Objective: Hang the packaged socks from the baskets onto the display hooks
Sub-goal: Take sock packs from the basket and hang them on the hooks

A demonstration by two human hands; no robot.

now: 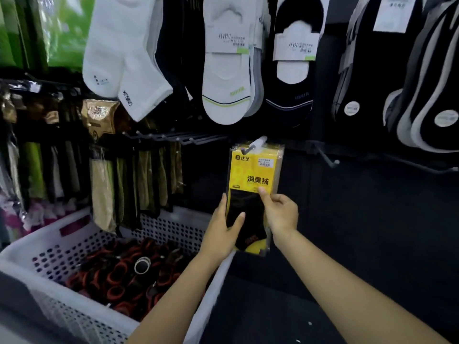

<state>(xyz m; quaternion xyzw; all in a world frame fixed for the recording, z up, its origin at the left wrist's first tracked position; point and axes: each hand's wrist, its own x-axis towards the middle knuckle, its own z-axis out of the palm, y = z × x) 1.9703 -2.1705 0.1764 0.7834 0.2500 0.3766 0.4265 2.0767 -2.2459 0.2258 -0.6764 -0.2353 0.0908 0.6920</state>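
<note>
Dark wall panel (372,232) backs a sock display, and we find the work at its lower row. We note the packaged socks (254,180), a yellow-carded clear packet, held upright between both grips. The left grip (224,228) is clamped on the packet's lower left edge, thumb across the front and fingers behind. The right grip (279,212) pinches the right edge, thumb pressed on the card. We judge this two-sided hold serves to keep the limp packet flat and square, so that its top hole can be steered. Directly above the grips, the white-tipped display hook (257,142) meets the packet's header; we cannot tell how far the packet is threaded on. Down and left of the left grip stands the white perforated basket (74,229), set close, we judge, for short reaches. It holds dark bundles with orange bands (119,276). Up and right of the right grip an empty hook (331,163) projects. Well above both grips hang white socks (224,75) and black socks (294,70).
</note>
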